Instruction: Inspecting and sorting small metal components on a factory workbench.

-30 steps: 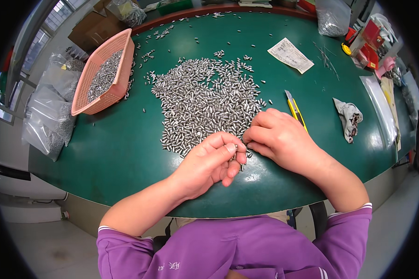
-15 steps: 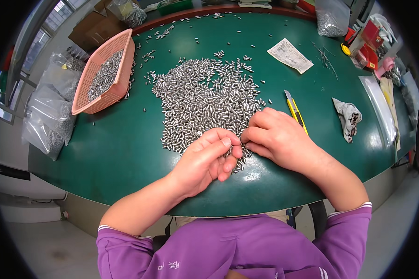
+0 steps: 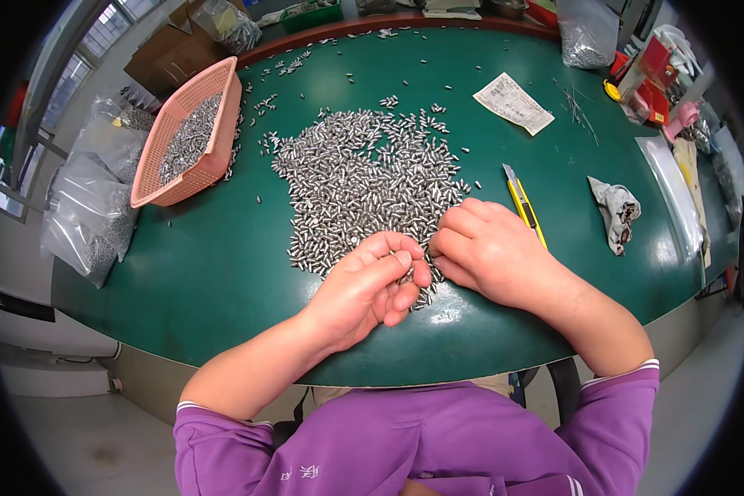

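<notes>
A broad pile of small silvery metal pins (image 3: 347, 174) with rounded ends covers the middle of the green table (image 3: 223, 306). At the pile's near edge, my left hand (image 3: 370, 285) is turned partly palm up, its thumb pressed to the curled fingers. Whatever lies inside that grip is too small and hidden to make out. Close beside it on the right, my right hand (image 3: 488, 248) reaches down with bent fingers into the near right edge of the pins. Its fingertips are pinched together, and what they hold is hidden.
A pink plastic basket (image 3: 150, 169) of metal parts stands at the left, beside clear bags (image 3: 83, 219) of parts. To the right lie a yellow utility knife (image 3: 524, 205), a paper slip (image 3: 514, 103), thin wires (image 3: 576, 107) and a stained cloth (image 3: 616, 213). Stray pins lie along the far edge.
My right hand's fingers have shifted slightly at the pile's edge. My left hand keeps nearly the same pose. The whole view has moved a little.
</notes>
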A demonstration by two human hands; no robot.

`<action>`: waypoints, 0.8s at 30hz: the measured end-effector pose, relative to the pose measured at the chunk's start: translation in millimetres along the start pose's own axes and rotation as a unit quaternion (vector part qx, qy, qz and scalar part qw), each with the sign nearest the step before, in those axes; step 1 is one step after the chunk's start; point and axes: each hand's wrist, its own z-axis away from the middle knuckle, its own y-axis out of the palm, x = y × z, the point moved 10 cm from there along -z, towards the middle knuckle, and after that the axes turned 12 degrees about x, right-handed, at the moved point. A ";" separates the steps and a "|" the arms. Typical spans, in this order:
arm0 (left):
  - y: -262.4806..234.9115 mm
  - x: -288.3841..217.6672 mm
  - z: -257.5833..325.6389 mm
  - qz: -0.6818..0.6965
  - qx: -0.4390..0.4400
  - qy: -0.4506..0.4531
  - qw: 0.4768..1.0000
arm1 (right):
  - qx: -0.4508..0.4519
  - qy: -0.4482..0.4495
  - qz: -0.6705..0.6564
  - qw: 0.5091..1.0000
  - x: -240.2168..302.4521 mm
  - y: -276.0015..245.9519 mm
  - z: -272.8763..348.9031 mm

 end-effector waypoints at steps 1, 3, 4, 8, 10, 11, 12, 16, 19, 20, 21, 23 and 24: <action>0.6 0.1 0.0 0.007 0.008 0.000 1.000 | -0.001 0.000 0.000 1.000 0.1 0.0 -0.2; 1.4 -0.1 0.2 0.014 0.015 0.000 1.000 | -0.029 0.013 -0.114 0.993 -7.8 -5.0 1.0; 1.5 0.5 0.5 0.015 0.017 -0.004 1.000 | -0.029 0.012 -0.114 0.993 -7.6 -5.8 0.1; 1.1 1.6 0.9 -0.005 0.005 0.000 1.000 | -0.047 0.036 -0.307 0.950 -16.2 -12.4 -0.1; 2.4 4.5 -0.2 -0.006 0.008 -0.007 1.000 | -0.031 0.067 -0.389 0.918 -21.1 -4.1 0.5; 3.3 6.4 -0.5 -0.008 0.011 -0.015 1.000 | -0.040 0.039 -0.385 0.921 -16.3 -6.7 0.2; 4.3 7.9 -1.3 -0.006 0.017 -0.025 1.000 | -0.049 0.011 -0.380 0.924 -11.5 -9.6 0.3; 2.4 9.0 -0.3 -0.019 0.020 -0.030 0.999 | -0.046 0.013 -0.378 0.925 -10.3 -10.1 -0.6; 1.8 7.5 0.2 -0.013 0.006 -0.026 1.000 | -0.042 0.064 -0.424 0.903 -18.6 -5.6 0.8; 2.7 6.6 -0.1 -0.011 0.013 -0.020 1.000 | -0.042 0.063 -0.424 0.902 -20.1 -4.9 0.6; 3.7 5.7 -0.3 -0.008 0.020 -0.015 1.000 | -0.063 0.067 -0.367 0.926 -24.0 -9.7 1.8; 3.9 6.0 -0.2 -0.011 0.015 -0.019 1.000 | -0.098 0.059 -0.246 0.963 -26.6 -20.3 3.9; 3.5 6.5 -0.1 -0.014 0.010 -0.023 1.000 | -0.098 0.059 -0.245 0.963 -29.2 -21.2 4.6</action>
